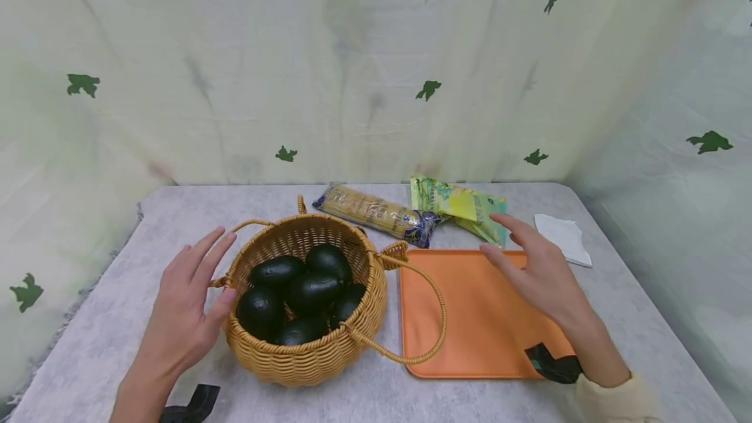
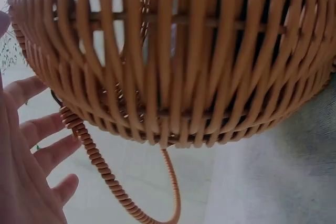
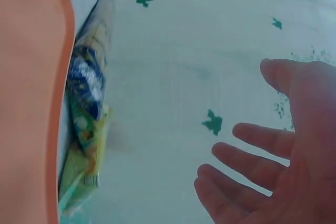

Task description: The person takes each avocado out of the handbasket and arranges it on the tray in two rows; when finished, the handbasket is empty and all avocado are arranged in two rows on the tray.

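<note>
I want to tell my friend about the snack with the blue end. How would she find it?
Start at the wicker basket full of dark avocados in the middle of the grey table. Look just behind its rim, toward the curtain: a long packet lies there on a slant. It is tan with a dark blue end, while the packet beside it is bright green and yellow.

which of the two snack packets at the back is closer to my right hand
The green and yellow packet: it lies just beyond your right hand, unlike the tan, blue-ended one.
</note>
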Motion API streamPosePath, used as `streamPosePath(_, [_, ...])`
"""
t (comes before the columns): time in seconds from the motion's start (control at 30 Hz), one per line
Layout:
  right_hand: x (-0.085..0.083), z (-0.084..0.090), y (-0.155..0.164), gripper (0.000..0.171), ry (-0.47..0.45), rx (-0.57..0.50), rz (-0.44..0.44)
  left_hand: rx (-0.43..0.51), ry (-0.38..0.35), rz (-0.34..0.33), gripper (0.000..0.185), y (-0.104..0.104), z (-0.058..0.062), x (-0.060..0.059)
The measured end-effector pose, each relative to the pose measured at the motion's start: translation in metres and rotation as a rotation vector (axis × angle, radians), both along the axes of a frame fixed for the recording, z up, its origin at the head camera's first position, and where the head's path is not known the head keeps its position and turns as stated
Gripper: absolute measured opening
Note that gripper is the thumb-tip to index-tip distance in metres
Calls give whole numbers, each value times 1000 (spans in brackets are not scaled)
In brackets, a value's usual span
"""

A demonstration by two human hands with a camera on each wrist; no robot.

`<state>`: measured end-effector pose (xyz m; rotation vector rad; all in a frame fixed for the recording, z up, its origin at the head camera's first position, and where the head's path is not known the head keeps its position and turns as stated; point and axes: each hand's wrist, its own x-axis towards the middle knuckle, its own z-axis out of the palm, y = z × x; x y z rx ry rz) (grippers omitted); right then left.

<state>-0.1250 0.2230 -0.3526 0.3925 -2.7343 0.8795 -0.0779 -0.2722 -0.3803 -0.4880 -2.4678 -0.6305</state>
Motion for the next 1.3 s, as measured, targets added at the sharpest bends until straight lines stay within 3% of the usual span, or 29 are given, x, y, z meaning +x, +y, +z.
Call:
streamPosePath(0.23, [-2, 4, -20, 62, -28, -78, 97, 31, -65, -24, 80, 2, -9, -1])
streamPosePath(0.53, [-7, 17, -58, 60, 15, -135, 225, 117, -127, -42, 75, 2, -22, -3])
streamPosePath(0.8, [-6, 20, -85, 61, -27, -170, 294, 204, -83, -98, 61, 7, -30, -4])
streamPosePath(1.1, [-8, 18, -106, 58, -5, -227, 419, 230, -68, -49, 59, 11, -34, -4])
streamPosePath(1.3, [-12, 22, -126, 58, -30, -242, 492, 245, -33, -53, 58, 12, -34, -3])
